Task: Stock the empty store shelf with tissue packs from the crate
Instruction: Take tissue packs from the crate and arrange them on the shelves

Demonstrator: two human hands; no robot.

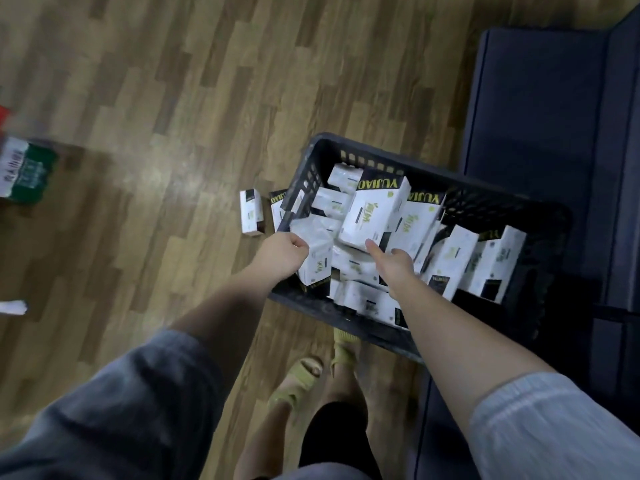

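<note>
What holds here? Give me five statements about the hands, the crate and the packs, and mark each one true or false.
1. The left hand grips a tissue pack at the crate's near left corner. True.
2. The right hand holds two packs above the crate. False: it reaches into the crate with a finger stretched toward a large white pack and lifts nothing.
3. The dark crate is empty. False: many white packs lie in it.
4. Two small packs stand on the wooden floor just outside the crate's left wall. True.
5. The crate sits on a table. False: it is down beside the person's sandalled feet.
</note>
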